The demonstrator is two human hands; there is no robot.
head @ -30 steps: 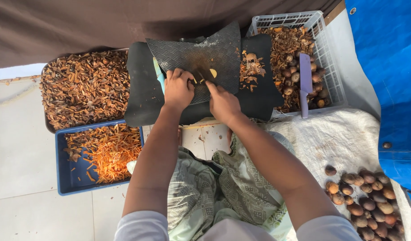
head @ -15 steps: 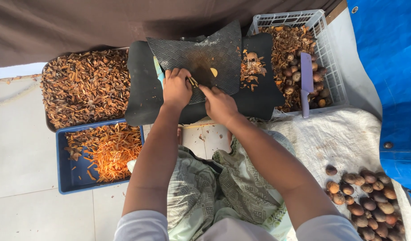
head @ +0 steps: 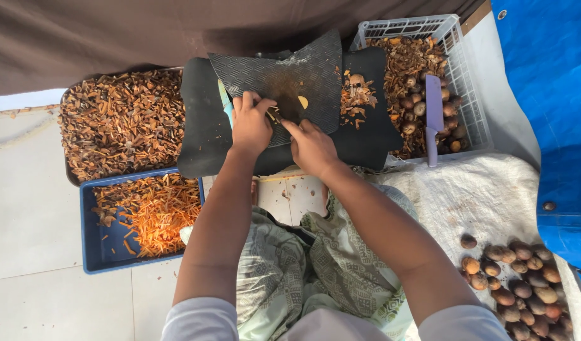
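Since the earlier frame both hands have drawn slightly nearer each other on the black rubber mat (head: 284, 76). Left hand (head: 251, 124) is closed around a knife with a pale handle (head: 225, 101), while the right hand (head: 311, 145) reaches with its fingers toward small orange slivers (head: 273, 114) just between the two. Beyond the right hand sits a white crate (head: 470, 95) of nuts; beside the left forearm, a blue tray (head: 101, 243) of orange shavings.

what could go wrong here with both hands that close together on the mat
1. The left hand and right hand nearly touch over the black rubber mat; if a blade is in there, it could nick a fingertip.
2. Cut pieces sit near the mat's edge and may spill.
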